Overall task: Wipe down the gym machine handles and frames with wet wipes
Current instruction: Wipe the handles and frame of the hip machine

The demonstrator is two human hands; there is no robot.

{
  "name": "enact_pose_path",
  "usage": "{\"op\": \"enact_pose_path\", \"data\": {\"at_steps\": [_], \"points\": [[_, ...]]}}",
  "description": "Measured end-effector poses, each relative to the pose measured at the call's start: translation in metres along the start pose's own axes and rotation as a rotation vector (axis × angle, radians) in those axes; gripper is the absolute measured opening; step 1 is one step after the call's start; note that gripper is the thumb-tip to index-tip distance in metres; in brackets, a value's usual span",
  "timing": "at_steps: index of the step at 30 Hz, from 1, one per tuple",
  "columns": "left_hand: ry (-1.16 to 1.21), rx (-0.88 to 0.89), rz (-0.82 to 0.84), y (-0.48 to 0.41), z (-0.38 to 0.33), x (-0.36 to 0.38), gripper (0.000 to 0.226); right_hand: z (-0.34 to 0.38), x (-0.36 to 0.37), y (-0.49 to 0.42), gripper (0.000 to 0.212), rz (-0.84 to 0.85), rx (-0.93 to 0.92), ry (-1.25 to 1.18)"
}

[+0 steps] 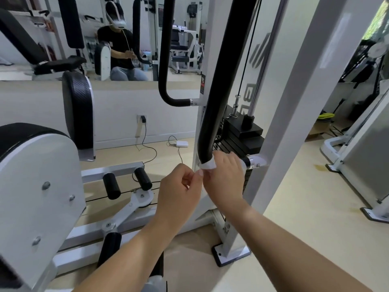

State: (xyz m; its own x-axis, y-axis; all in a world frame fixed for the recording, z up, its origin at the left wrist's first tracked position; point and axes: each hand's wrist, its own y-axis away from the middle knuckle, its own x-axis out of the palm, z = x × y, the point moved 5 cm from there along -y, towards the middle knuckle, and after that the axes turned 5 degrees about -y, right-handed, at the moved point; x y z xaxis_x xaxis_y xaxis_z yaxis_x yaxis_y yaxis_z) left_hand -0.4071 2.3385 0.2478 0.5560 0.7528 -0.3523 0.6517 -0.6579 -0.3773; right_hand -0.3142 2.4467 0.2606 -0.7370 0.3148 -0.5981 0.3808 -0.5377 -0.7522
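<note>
Fingers: the right hand (pixel 226 175) is curled over the wet wipe (pixel 208 165), which is pressed against the bottom bend of the black padded handle (pixel 219 91). The left hand (pixel 179 192) is drawn up just beside it, fingertips pinched together near the loose edge of the wipe; whether that edge is actually caught can't quite be made out.

Where the wipe is: wrapped partway round the low end of the handle, right before the chrome collar (pixel 249 162) where the bar is bolted to the white frame post (pixel 294 114).

How it'll handle: probably light, limp and damp, so it can be expected to bunch up or slide round the foam unless it's kept snug. Best taken with a full wraparound grip, palm behind it, so the whole sleeve gets covered in one pull up the bar. The handle itself looks rigid and fixed, so nothing needs steadying.

How it looks: a small white folded scrap, mostly hidden under the right hand, only a band of it showing against the black foam.

Handle look: long, matte black, curved, no obvious grime visible.

Also around: weight stack (pixel 242 135) sits behind the bar, a second black handle (pixel 166 60) further back.
</note>
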Motion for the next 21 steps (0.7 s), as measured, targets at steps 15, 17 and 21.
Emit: {"op": "enact_pose_path", "data": {"at_steps": [15, 17, 21], "points": [[-0.013, -0.045, 0.157, 0.010, 0.009, -0.023, 0.030, -0.023, 0.017, -0.051, 0.044, 0.921, 0.152, 0.119], [-0.002, -0.068, 0.167, 0.013, 0.016, -0.025, 0.031, -0.010, 0.006, -0.042, 0.034, 0.650, 0.079, 0.211], [-0.014, -0.090, 0.148, 0.016, 0.022, -0.023, 0.032, 0.007, -0.005, -0.033, 0.027, 0.441, 0.332, -0.132]]}}
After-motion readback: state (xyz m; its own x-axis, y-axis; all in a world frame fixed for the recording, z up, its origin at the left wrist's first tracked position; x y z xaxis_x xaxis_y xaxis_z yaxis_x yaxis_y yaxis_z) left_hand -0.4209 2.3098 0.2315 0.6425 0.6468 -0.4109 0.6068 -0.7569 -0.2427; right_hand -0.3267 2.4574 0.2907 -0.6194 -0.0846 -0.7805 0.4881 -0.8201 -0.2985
